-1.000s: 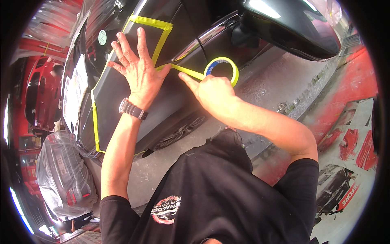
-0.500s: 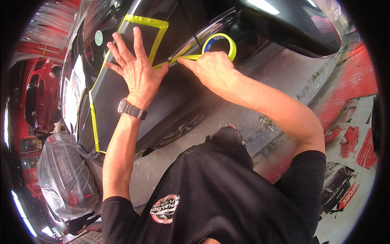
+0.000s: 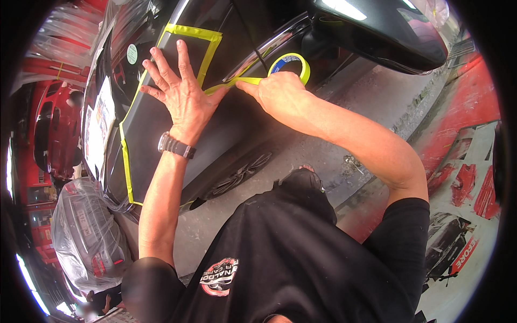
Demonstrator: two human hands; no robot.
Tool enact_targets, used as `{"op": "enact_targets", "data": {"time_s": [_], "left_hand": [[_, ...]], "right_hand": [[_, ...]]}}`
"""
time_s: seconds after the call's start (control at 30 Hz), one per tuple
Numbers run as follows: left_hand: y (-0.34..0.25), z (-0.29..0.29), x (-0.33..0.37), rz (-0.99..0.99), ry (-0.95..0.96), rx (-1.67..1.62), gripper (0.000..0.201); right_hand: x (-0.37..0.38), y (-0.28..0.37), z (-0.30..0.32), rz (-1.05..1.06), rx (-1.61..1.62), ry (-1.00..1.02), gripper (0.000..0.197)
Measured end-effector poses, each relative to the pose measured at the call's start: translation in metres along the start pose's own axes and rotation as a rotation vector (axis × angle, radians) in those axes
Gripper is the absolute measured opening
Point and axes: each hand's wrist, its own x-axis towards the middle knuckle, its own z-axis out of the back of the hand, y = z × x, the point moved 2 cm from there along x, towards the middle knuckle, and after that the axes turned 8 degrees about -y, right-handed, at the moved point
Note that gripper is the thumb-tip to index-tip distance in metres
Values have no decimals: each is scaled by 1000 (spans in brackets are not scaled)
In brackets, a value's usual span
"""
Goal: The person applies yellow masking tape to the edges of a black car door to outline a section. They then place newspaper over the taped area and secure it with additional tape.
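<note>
My left hand (image 3: 186,102) lies with its fingers spread over the dark car panel (image 3: 237,121), its wrist in a black watch. Its thumb presses on a yellow masking tape strip (image 3: 230,83) beside the shiny trim. Just to the right, my right hand (image 3: 281,91) is closed on the roll of masking tape (image 3: 306,69), yellow with a blue inner core. Its forefinger points along the strip, close to my left thumb. The strip runs from the roll to the panel. More yellow tape (image 3: 207,65) outlines an area above and left of my left hand.
A black side mirror (image 3: 385,40) juts out at the upper right. Below the panel is a car wheel (image 3: 242,173). Plastic covers a car (image 3: 89,237) at the lower left; a red car (image 3: 56,126) stands farther back. Black and red parts (image 3: 447,242) lie at the right.
My left thumb has slid a little to the right along the tape strip, nearer my right forefinger. The right hand keeps its hold on the roll. The view has shifted slightly.
</note>
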Motion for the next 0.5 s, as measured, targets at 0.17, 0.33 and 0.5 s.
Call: {"op": "enact_targets", "data": {"time_s": [0.17,0.33,0.5], "left_hand": [[-6,-4,-2,21,-19,-35,140],[-16,-7,0,109,-9,-46,142],[-22,-8,1,170,5,-33,144]], "right_hand": [[3,0,-1,-15,10,40,85],[0,1,-5,21,-48,-35,86],[-13,18,-4,43,-53,-58,75]]}}
